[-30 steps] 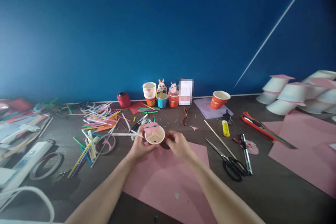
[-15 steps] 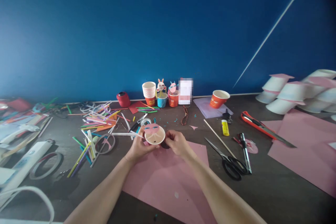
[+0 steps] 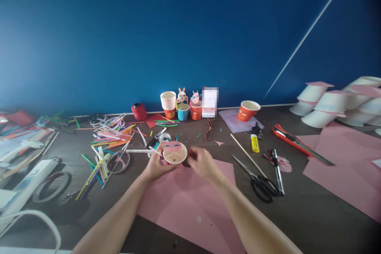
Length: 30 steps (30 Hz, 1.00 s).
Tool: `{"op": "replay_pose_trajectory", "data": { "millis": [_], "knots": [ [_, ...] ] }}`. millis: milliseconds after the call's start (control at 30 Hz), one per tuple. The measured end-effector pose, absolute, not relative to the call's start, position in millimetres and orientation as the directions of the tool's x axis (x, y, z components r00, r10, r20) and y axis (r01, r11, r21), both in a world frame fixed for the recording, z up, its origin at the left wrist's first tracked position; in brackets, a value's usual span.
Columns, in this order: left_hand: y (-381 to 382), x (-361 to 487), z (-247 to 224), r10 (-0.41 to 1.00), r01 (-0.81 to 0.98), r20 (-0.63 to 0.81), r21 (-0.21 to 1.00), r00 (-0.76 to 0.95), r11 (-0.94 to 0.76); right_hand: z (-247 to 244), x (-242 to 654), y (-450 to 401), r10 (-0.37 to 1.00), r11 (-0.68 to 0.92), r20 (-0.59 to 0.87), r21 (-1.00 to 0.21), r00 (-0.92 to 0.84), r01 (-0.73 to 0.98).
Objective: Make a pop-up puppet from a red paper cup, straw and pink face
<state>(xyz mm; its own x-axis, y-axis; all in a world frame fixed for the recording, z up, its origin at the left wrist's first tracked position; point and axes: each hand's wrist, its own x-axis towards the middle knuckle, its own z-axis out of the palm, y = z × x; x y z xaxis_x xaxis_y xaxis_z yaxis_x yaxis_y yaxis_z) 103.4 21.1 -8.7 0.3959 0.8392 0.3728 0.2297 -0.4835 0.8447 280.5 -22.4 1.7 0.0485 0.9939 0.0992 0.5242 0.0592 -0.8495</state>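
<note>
My left hand point(image 3: 154, 164) is closed around a paper cup point(image 3: 175, 156), tipped so its open mouth faces me. A pink paper face point(image 3: 172, 147) with blue eyes and two dark blue pieces like ears or horns stands at the cup's far rim. A pale straw-like strip point(image 3: 155, 151) sticks out on the left by the fingers. My right hand point(image 3: 201, 162) is close to the cup's right side, thumb and fingers pinched together; what they hold, if anything, is hidden. Under both hands lies a pink paper sheet point(image 3: 190, 198).
Scissors point(image 3: 257, 182), a marker point(image 3: 277, 172), a glue stick point(image 3: 254, 143) and a red utility knife point(image 3: 297, 145) lie to the right. Cut straws point(image 3: 113, 133) spread out on the left. Stacked cups point(image 3: 168, 103) and decorated cups point(image 3: 183, 112) stand by the blue wall.
The view has shifted very slightly. Both hands and the cup stay almost where they were, with the same grip.
</note>
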Motion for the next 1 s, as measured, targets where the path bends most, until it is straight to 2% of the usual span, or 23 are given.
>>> {"op": "replay_pose_trajectory", "data": {
  "millis": [100, 167, 267, 367, 567, 667, 767, 1000],
  "knots": [
    [21, 102, -8, 0.823, 0.235, 0.369, 0.835, 0.431, -0.497, 5, 281, -24, 0.992, 0.066, 0.115, -0.849, 0.06, 0.525],
    [23, 102, -10, 0.828, 0.218, 0.39, 0.838, 0.403, -0.5, 4, 280, -24, 0.993, 0.063, 0.101, -0.887, 0.06, 0.457],
    [28, 103, -15, 0.848, 0.159, 0.438, 0.854, 0.298, -0.496, 0, 274, -22, 0.997, 0.037, 0.052, -0.969, 0.058, 0.244],
    [32, 104, -18, 0.877, 0.064, 0.42, 0.893, 0.235, -0.445, -3, 266, -19, 0.994, 0.024, 0.025, -1.0, 0.108, 0.013],
    [23, 113, -12, 0.956, 0.021, 0.22, 0.973, 0.193, -0.228, -4, 263, -16, 0.973, 0.075, 0.031, -0.98, 0.228, -0.186],
    [12, 123, -3, 0.962, 0.046, 0.065, 0.996, 0.267, -0.08, -5, 265, -16, 0.959, 0.086, 0.021, -0.972, 0.283, -0.218],
    [1, 135, 9, 0.934, 0.032, -0.018, 0.999, 0.357, 0.007, -5, 265, -16, 0.947, 0.096, 0.025, -0.973, 0.32, -0.209],
    [-6, 162, 20, 0.946, -0.258, -0.175, 0.934, 0.273, 0.247, -4, 258, -19, 0.945, 0.14, 0.034, -0.94, 0.325, -0.31]
  ]
}}
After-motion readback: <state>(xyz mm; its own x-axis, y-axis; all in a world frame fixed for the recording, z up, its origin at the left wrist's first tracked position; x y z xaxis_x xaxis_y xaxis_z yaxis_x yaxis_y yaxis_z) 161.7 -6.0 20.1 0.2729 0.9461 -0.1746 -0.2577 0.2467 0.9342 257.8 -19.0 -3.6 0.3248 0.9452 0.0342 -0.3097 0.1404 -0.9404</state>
